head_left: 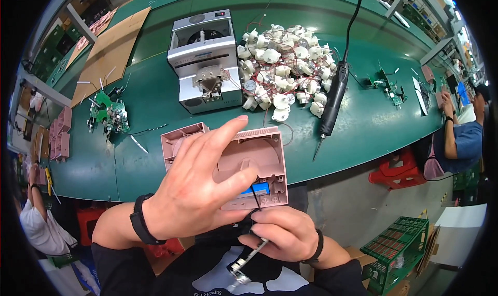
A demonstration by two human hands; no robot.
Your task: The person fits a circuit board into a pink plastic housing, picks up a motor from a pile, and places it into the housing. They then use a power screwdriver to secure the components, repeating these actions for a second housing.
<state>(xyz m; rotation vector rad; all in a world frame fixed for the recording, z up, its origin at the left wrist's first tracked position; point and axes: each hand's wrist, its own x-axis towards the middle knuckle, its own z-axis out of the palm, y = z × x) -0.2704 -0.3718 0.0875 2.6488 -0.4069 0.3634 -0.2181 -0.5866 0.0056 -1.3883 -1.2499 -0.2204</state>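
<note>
A pink plastic housing lies open at the near edge of the bench, with a blue battery in its lower right compartment. Across the housing spreads my left hand, fingers apart; its undersides are hidden. The lowest digit of that hand reaches to my right hand. Closed in front of the housing, my right hand grips a narrow circuit board that slants down toward my shirt. A black wire runs from the battery compartment to my right fingertips.
Beyond the housing stand a grey bench machine and a pile of white motor units with red wires. An electric screwdriver hangs to the right. Green circuit boards lie left; a co-worker sits far right.
</note>
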